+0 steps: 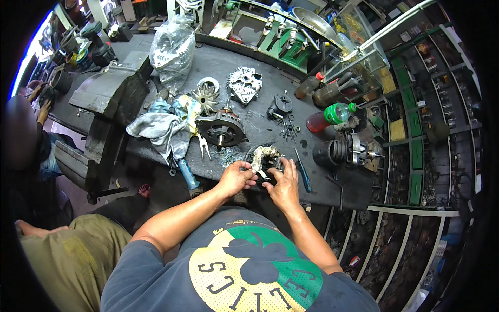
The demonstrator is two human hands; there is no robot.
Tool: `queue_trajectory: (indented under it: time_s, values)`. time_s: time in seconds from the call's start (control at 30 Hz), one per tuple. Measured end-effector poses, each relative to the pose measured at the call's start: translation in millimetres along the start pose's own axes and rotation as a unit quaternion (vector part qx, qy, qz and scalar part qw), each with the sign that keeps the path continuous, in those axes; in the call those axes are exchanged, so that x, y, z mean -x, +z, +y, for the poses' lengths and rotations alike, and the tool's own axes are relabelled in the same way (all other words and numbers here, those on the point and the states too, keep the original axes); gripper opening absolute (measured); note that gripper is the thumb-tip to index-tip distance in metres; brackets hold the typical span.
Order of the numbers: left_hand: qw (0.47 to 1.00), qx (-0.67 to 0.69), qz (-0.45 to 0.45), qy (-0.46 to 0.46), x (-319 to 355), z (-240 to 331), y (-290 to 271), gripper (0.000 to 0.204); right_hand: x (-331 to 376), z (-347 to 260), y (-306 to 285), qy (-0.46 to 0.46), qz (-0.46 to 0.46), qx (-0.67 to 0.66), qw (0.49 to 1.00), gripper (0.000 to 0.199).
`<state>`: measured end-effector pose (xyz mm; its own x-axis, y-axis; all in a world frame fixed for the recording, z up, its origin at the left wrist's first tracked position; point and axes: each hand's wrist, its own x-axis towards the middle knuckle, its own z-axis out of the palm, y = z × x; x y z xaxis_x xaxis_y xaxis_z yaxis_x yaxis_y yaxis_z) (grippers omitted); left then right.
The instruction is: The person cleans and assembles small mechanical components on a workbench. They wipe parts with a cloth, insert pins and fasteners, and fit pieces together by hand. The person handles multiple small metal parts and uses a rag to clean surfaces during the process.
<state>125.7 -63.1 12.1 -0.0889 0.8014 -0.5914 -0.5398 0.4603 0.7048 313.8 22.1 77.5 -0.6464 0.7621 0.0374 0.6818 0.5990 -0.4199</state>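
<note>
At the bench's near edge, both hands are on a cream and dark alternator part (266,155) with a curved shape. My left hand (238,178) is closed in a pinch at its left side. From the right, my right hand (284,182) grips it, thumb and fingers bent around its edge. Just beyond lies an alternator housing with a shaft (221,129), and needle-nose pliers (204,147) rest beside that. Right of my right hand is a blue-handled screwdriver (303,171). A silver alternator housing (245,84) and a finned rotor piece (206,98) sit farther back.
A bench vise (106,96) stands at left, near grey rags (161,130) and a blue-handled tool (187,174). A bottle of red liquid (327,118) and a dark cylinder (328,154) stand at right. Parts shelves (416,156) line the right side. Another person (31,135) works at far left.
</note>
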Motion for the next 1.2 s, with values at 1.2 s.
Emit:
queue_trajectory:
  time_s: [1.2]
  values:
    - [0.999, 0.027, -0.021, -0.013, -4.8, 2.3, 1.3, 0.028, -2.9, 7.9, 2.8, -0.088, -0.012, 0.081, 0.993, 0.038]
